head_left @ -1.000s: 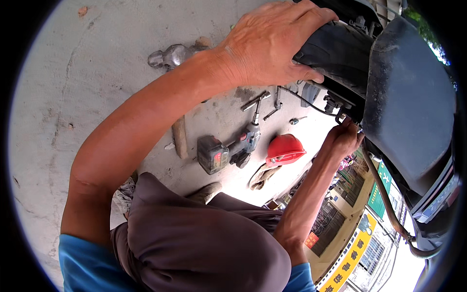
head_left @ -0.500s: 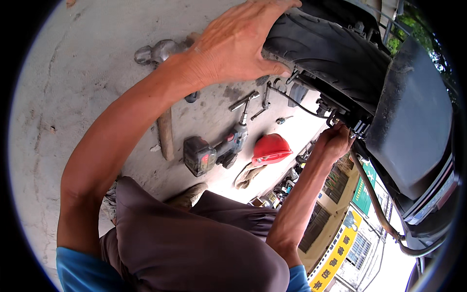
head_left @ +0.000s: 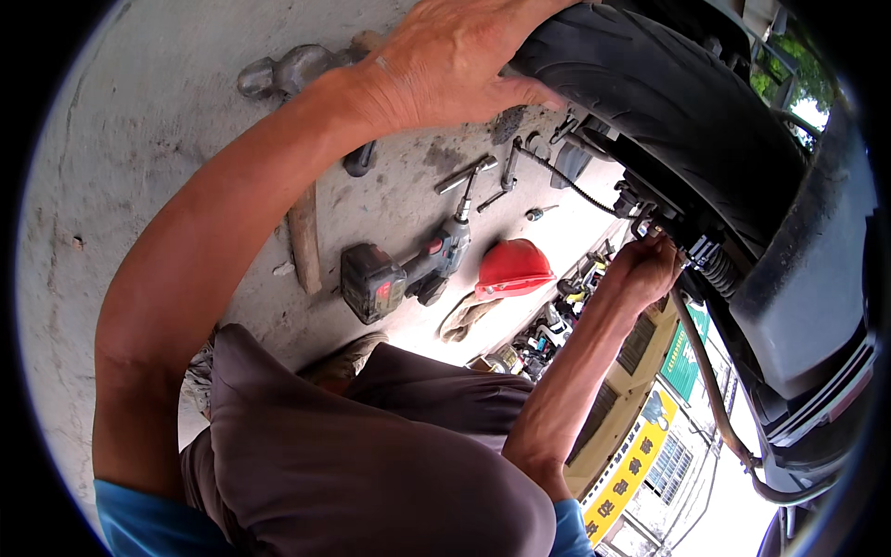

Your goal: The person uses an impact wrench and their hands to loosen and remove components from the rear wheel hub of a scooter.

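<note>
My left hand (head_left: 455,70) lies across the end of a black treaded tyre (head_left: 650,102), thumb stretched out along its near edge. The upper frame edge cuts off its fingers. At the wheel's hub side, my right hand (head_left: 647,269) is closed in a pinch, touching dark metal fittings beside a black coil spring (head_left: 719,271). What sits between its fingertips is too small to make out. A thin black cable (head_left: 577,190) runs to these fittings. The grey fender (head_left: 807,269) curves to the right of the wheel.
On the concrete floor lie a hammer (head_left: 304,237), a cordless impact wrench (head_left: 436,260), a socket tool (head_left: 466,174), a small screwdriver (head_left: 538,213) and a red helmet-shaped object (head_left: 513,269). A bent metal tube (head_left: 715,390) hangs by the vehicle. Parked vehicles and shopfronts stand beyond.
The view has shifted slightly, so the floor tools sit a little further left. More of the tyre and the coil spring shows beside the fender. Both hands keep their places on the wheel.
</note>
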`<move>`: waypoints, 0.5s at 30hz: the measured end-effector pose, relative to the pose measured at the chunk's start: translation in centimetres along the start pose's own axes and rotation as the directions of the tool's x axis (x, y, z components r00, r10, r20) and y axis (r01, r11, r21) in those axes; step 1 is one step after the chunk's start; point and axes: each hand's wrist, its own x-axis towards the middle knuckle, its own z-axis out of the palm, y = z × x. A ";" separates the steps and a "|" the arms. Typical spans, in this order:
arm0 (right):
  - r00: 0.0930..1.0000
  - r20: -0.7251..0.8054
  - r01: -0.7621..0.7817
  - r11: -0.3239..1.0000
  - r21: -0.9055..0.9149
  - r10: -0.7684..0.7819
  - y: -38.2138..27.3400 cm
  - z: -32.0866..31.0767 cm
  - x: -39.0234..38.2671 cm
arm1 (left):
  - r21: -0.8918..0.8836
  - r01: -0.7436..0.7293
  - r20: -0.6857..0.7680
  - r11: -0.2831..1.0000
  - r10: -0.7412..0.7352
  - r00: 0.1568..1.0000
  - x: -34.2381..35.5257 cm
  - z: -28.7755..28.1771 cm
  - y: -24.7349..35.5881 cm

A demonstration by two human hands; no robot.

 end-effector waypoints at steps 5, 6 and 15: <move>0.997 0.075 0.036 0.999 -0.041 -0.032 0.7 -1.0 0.5 | 0.142 0.290 0.176 0.946 -0.313 0.933 -0.3 -1.0 -0.2; 0.999 0.014 0.033 0.997 -0.068 -0.032 0.6 -1.0 0.5 | 0.105 0.350 0.229 0.931 -0.365 0.903 0.2 -1.5 0.6; 0.978 0.164 -0.134 0.991 0.013 0.130 -0.7 -0.3 -0.4 | 0.014 0.143 0.045 0.990 -0.143 0.989 0.9 0.6 1.8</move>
